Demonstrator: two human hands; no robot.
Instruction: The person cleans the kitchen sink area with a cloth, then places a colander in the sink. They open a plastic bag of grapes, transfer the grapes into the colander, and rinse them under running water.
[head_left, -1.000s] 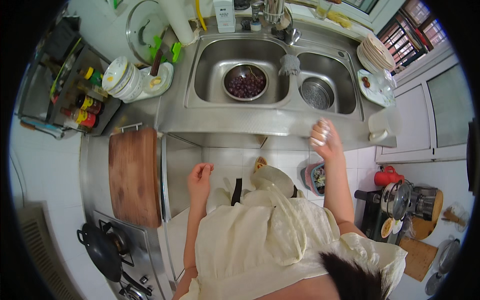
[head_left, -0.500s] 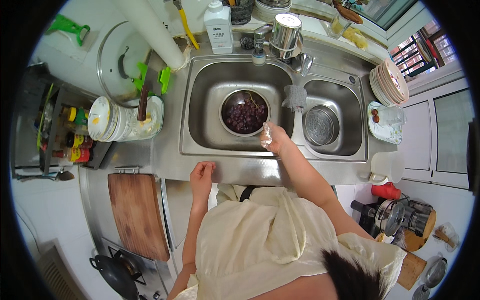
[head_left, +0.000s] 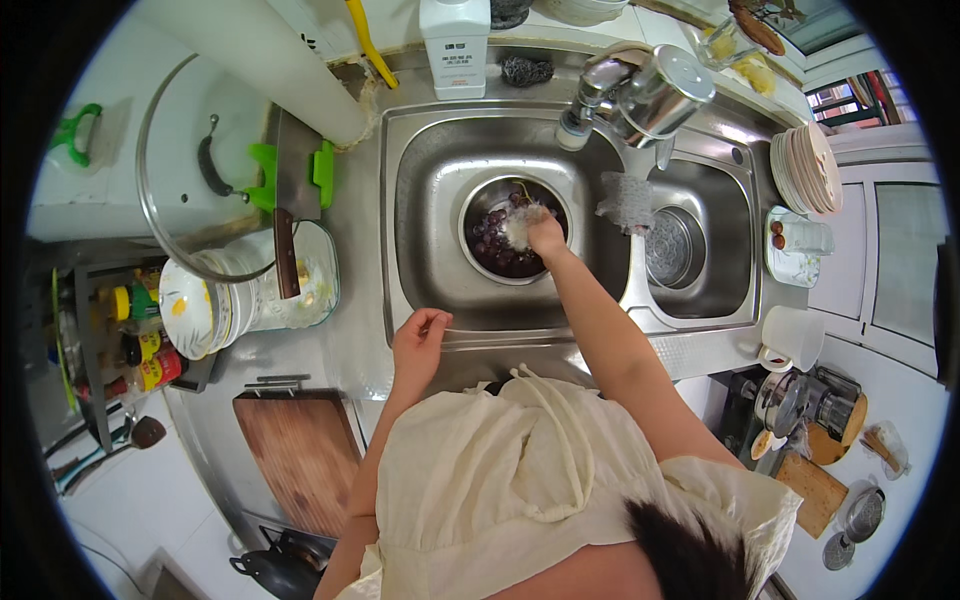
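Dark purple grapes (head_left: 490,240) lie in a round steel bowl (head_left: 467,258) inside the large sink basin. Above the bowl's right side is my right hand (head_left: 547,237). A whitish blurred patch of white powder (head_left: 518,226) shows at its fingers, over the grapes. That blur hides how the fingers are held. By the sink's front edge, my left hand (head_left: 420,345) is loosely closed with its fingers curled together. Nothing shows in it.
A steel faucet (head_left: 590,95) stands behind the basins. The smaller basin holds a round steel strainer (head_left: 672,248). On the left are stacked bowls (head_left: 200,310), a glass lid (head_left: 150,170) and a brown-handled knife (head_left: 287,255). Plates (head_left: 805,170) are stacked at right.
My right hand has moved from the bowl's front right rim to over the grapes, and the powder has spread into a blur. My view has shifted; the left hand stays near the sink edge.
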